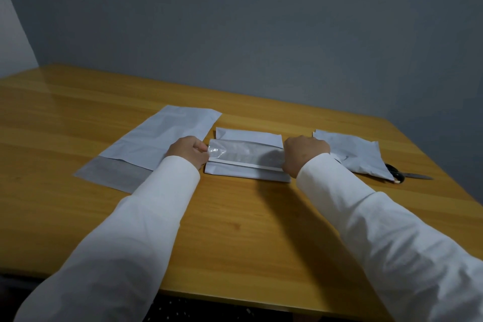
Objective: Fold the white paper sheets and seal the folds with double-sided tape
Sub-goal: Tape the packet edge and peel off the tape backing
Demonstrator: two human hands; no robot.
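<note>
We are mid-fold on the small white folded paper sheet (pixel 248 157) at the centre of the yellow wooden table (pixel 235 230).

Our left hand (pixel 189 155) pinches the glossy flap's left end; our right hand (pixel 304 155) looks closed on the right end, though its fingers are hidden. The sheet's long axis runs left to right, its narrow white tape strip (pixel 248 164) parallel. Next, we judge, the flap must come down squarely onto that strip.

We find the near table (pixel 235 230) open for passage. Mid-table is obstructed by a flat sheet (pixel 167 136) left, folded sheet (pixel 248 157) centre, crumpled sheet (pixel 352 152) and scissors (pixel 402 175) right; narrow bare gaps separate them.
</note>
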